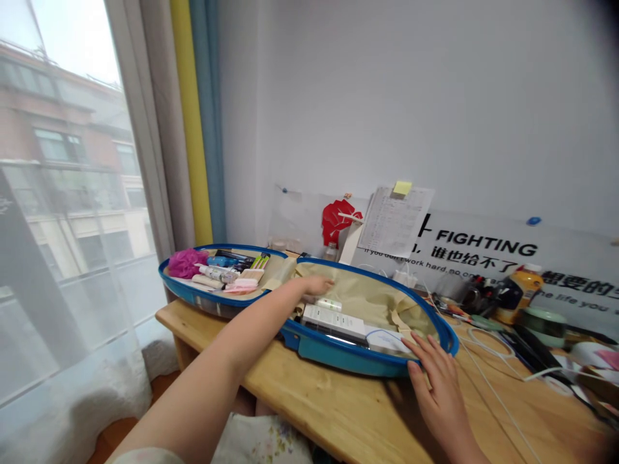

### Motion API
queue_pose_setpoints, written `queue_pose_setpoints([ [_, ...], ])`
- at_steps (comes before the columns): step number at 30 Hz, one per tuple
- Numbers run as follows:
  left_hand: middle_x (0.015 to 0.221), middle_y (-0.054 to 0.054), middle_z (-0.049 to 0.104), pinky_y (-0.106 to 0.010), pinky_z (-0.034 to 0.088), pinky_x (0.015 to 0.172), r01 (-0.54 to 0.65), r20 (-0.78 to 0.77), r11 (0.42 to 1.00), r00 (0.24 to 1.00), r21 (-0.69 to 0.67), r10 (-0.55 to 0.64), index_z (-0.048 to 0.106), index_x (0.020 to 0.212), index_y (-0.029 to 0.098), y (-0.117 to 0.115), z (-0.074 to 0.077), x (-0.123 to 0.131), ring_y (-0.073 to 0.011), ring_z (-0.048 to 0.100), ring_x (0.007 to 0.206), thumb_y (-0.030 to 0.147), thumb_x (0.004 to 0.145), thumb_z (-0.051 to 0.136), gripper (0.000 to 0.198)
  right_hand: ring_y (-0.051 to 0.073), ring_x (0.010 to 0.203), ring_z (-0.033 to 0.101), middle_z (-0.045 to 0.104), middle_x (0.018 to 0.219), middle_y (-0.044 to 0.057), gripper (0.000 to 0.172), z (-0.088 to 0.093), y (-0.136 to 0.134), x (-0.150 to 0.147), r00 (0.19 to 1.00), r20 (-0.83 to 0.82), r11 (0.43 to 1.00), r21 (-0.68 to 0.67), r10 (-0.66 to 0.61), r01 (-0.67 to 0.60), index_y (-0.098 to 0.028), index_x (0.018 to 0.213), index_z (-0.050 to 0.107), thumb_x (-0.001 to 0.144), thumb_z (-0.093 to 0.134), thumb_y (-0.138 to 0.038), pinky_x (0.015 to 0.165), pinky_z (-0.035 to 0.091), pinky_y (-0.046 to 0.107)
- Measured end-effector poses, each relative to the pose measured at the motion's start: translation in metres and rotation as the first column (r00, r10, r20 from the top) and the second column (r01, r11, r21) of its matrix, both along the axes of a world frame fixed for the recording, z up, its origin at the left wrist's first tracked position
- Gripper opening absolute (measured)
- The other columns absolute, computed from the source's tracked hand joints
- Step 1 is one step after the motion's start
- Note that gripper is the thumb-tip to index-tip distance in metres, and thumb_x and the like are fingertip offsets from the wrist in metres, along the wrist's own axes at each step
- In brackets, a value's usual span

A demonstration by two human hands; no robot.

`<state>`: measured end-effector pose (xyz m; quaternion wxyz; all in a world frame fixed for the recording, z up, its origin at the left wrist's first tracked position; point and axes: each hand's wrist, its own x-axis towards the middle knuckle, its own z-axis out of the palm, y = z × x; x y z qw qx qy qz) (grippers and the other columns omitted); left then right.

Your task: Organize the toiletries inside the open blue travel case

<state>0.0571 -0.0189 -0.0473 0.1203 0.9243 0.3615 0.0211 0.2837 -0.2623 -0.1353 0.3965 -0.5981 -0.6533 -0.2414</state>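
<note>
A blue-rimmed case [372,366] lies open like a clamshell, with beige lining in both halves. My left hand [318,285] reaches into its right half, blurred, just above a small white tube or bottle [329,304]; whether its fingers hold anything is unclear. Below that, a white printed box [333,319] and another white box with a blue line [385,339] lie along the front wall. My right hand [432,377] rests with fingers spread at the right front rim, fingertips by the second box. In the left half sit a purple bath puff [186,263] and several tubes and packets [222,273].
The case stands on a wooden table [387,412], its left end past the table edge. To the right are a yellow-orange bottle [520,293], a pale green jar [544,327], white cables [493,341] and pens. Curtains [184,129] and a window are at the left.
</note>
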Motion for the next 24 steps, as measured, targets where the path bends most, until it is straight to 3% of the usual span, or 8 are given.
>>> queue_pose_setpoints([
  [3, 0.141, 0.0, 0.048, -0.029, 0.036, 0.104, -0.147, 0.091, 0.975, 0.987, 0.168, 0.133, 0.044, 0.135, 0.027, 0.012, 0.026, -0.036, -0.016, 0.046, 0.125, 0.018, 0.087, 0.03, 0.051, 0.029, 0.125, 0.046, 0.06, 0.125, 0.008, 0.04, -0.001, 0.0, 0.001, 1.0, -0.001, 1.0, -0.015, -0.007, 0.007, -0.026, 0.114, 0.061, 0.091, 0.034, -0.044, 0.102, 0.034, 0.055],
  [6, 0.133, -0.007, 0.054, -0.035, 0.039, 0.101, -0.321, 0.062, 0.908, 0.947, 0.268, 0.316, 0.047, 0.131, 0.024, 0.026, 0.041, -0.103, -0.0225, 0.047, 0.123, 0.018, 0.082, 0.04, 0.05, 0.029, 0.125, 0.047, 0.06, 0.125, 0.008, 0.038, -0.001, 0.0, 0.002, 1.0, 0.005, 1.0, -0.009, 0.0, 0.0, -0.026, 0.114, 0.061, 0.091, 0.036, -0.043, 0.101, 0.035, 0.056],
  [10, 0.121, -0.016, 0.058, -0.045, 0.041, 0.095, -0.458, -0.086, 0.817, 0.853, 0.352, 0.515, 0.059, 0.113, 0.019, 0.029, 0.036, -0.201, -0.0327, 0.051, 0.116, 0.027, 0.071, 0.058, 0.042, 0.029, 0.125, 0.046, 0.059, 0.126, 0.007, 0.037, -0.001, 0.001, 0.001, 1.0, -0.007, 1.0, -0.008, 0.017, -0.017, -0.027, 0.114, 0.061, 0.091, 0.036, -0.042, 0.102, 0.034, 0.055],
  [13, 0.122, -0.018, 0.056, -0.047, 0.039, 0.096, -0.47, -0.195, 0.798, 0.802, 0.378, 0.565, 0.061, 0.11, 0.019, 0.02, 0.024, -0.249, -0.0347, 0.049, 0.117, 0.03, 0.067, 0.064, 0.044, 0.029, 0.126, 0.045, 0.059, 0.126, 0.007, 0.038, -0.001, 0.002, 0.001, 0.999, -0.032, 1.0, -0.014, 0.015, -0.015, -0.026, 0.114, 0.061, 0.091, 0.036, -0.042, 0.103, 0.032, 0.055],
  [18, 0.127, -0.019, 0.053, -0.049, 0.041, 0.092, -0.451, -0.301, 0.811, 0.768, 0.373, 0.566, 0.058, 0.117, 0.021, 0.012, 0.009, -0.271, -0.0369, 0.046, 0.12, 0.027, 0.068, 0.064, 0.05, 0.029, 0.126, 0.045, 0.059, 0.126, 0.007, 0.038, -0.001, 0.002, 0.001, 0.999, -0.032, 1.0, -0.017, 0.015, -0.015, -0.026, 0.114, 0.061, 0.091, 0.036, -0.043, 0.103, 0.033, 0.056],
  [24, 0.119, -0.015, 0.06, -0.041, 0.042, 0.092, -0.405, -0.328, 0.837, 0.786, 0.368, 0.524, 0.059, 0.113, 0.022, 0.014, 0.009, -0.272, -0.032, 0.05, 0.117, 0.026, 0.069, 0.064, 0.045, 0.029, 0.126, 0.045, 0.059, 0.126, 0.007, 0.038, -0.001, 0.002, 0.0, 1.0, -0.023, 1.0, -0.002, 0.01, -0.01, -0.026, 0.114, 0.062, 0.091, 0.036, -0.042, 0.102, 0.034, 0.057],
])
